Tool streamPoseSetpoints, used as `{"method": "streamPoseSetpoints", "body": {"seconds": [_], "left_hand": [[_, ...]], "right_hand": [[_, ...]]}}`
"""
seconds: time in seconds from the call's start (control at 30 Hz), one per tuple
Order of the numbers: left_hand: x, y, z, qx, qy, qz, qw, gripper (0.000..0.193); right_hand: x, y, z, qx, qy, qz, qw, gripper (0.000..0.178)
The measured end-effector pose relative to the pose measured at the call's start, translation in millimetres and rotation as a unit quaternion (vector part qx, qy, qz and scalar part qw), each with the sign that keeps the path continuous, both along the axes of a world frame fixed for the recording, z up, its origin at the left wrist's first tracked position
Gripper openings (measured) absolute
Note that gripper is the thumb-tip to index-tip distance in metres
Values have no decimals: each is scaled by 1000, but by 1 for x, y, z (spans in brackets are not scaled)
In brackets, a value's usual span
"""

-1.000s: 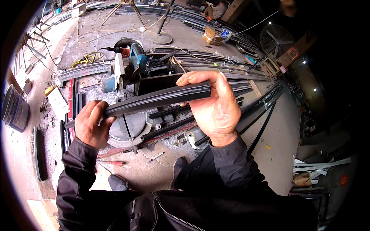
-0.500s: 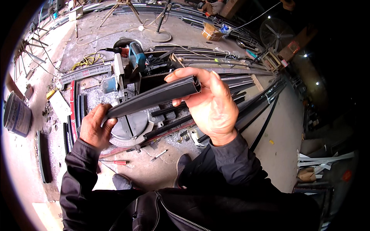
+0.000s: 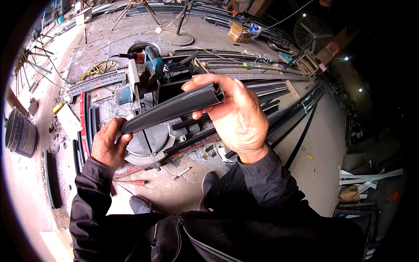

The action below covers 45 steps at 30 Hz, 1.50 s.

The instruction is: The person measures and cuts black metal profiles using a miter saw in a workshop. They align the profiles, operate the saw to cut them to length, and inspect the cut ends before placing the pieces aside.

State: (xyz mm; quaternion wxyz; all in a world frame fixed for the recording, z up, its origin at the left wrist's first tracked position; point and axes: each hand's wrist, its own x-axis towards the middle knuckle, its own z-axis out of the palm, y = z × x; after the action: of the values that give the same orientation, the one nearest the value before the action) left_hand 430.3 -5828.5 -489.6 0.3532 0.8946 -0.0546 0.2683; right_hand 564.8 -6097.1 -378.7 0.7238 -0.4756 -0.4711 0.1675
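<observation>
Over the concrete floor (image 3: 174, 201) and the round grey saw base (image 3: 158, 139), here's the dark profile (image 3: 172, 109), slanting from near left to far right: left hand (image 3: 107, 142) clamped on its left end, right hand (image 3: 241, 117) palm up, fingers bent around the other end, fingertips showing either side.

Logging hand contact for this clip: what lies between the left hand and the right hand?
In the head view, a dark hollow strip spans from the left hand to the right hand; a saw's round base shows beyond it.
</observation>
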Motion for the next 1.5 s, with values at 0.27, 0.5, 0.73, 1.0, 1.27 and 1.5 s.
{"method": "streamPoseSetpoints", "body": {"seconds": [0.27,0.5,0.73,1.0,1.27,1.5], "left_hand": [[0,0,-3,-6,21,-1,1000,36],[1,-1,-3,-22,22,-21,999,37],[-1,-1,-4,-19,31,-21,999,39],[-1,0,-6,-31,36,-31,998,38],[0,1,-8,-50,41,-32,997,38],[2,-3,-8,-61,64,-54,995,36]], "right_hand": [[-1,0,-2,-4,6,-10,1000,61],[-4,1,-2,10,-3,-15,1000,57],[-3,2,-3,12,-10,-1,1000,55],[-3,1,-1,19,-21,13,1000,53],[-2,5,1,13,-13,5,1000,56],[-4,3,0,-7,5,-21,1000,62]]}}
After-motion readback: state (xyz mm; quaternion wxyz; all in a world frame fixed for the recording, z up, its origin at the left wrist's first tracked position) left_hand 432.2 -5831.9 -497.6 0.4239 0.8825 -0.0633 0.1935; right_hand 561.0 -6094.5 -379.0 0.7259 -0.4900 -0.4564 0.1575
